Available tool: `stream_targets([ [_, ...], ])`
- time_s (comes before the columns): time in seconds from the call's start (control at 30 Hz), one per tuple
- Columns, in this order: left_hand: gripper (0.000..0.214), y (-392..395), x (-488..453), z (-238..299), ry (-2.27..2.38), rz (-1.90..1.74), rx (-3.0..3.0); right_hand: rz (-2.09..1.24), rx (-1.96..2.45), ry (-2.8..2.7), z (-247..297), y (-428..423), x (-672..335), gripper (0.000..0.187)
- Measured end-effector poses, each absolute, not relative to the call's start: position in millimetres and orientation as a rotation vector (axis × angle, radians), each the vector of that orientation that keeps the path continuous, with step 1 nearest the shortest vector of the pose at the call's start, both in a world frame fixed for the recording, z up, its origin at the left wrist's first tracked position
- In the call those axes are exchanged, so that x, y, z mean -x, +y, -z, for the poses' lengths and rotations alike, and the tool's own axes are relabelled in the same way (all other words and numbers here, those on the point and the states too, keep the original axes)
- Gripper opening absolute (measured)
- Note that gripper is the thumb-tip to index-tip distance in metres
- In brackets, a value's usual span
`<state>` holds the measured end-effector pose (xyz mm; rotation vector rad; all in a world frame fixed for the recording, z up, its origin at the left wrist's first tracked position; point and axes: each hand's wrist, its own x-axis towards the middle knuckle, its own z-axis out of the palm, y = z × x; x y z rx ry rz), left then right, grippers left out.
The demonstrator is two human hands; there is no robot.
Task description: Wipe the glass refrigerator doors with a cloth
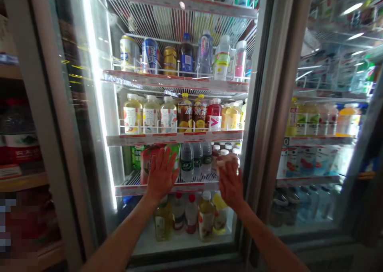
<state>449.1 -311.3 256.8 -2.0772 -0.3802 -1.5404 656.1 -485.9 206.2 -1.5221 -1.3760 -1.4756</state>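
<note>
I face an open drinks fridge with several wire shelves [167,138] full of bottles. My left hand [161,174] is open, its fingers spread flat against a red-and-green labelled bottle [145,160] at the left of the third shelf. Dark water bottles [187,160] stand just right of it. My right hand [229,182] is at the right end of the same shelf, among small white-capped bottles [216,151]. Its fingers curl round something pale and blurred [227,160] that I cannot make out.
The fridge's glass door [72,104] is swung open to the left. The shelf above holds tea and juice bottles [185,114], the top one cans [149,54]. More bottles [206,214] stand on the bottom. A second fridge [323,124] with a shut glass door stands to the right.
</note>
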Motion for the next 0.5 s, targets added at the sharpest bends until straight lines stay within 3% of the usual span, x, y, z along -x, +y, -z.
stream_targets([
  [0.17, 0.069, -313, -450, -246, -0.418, 1.549, 2.076, 1.429, 1.598, -1.056, -204, -498, -672, 0.067],
  [0.4, 0.072, -316, -450, -244, -0.417, 1.533, 2.099, 1.339, 1.52, -1.715, -183, -485, -631, 0.06],
  [0.5, 0.072, -316, -446, -239, -0.401, 1.514, 2.104, 1.425, 1.576, -1.551, -190, -499, -656, 0.062],
])
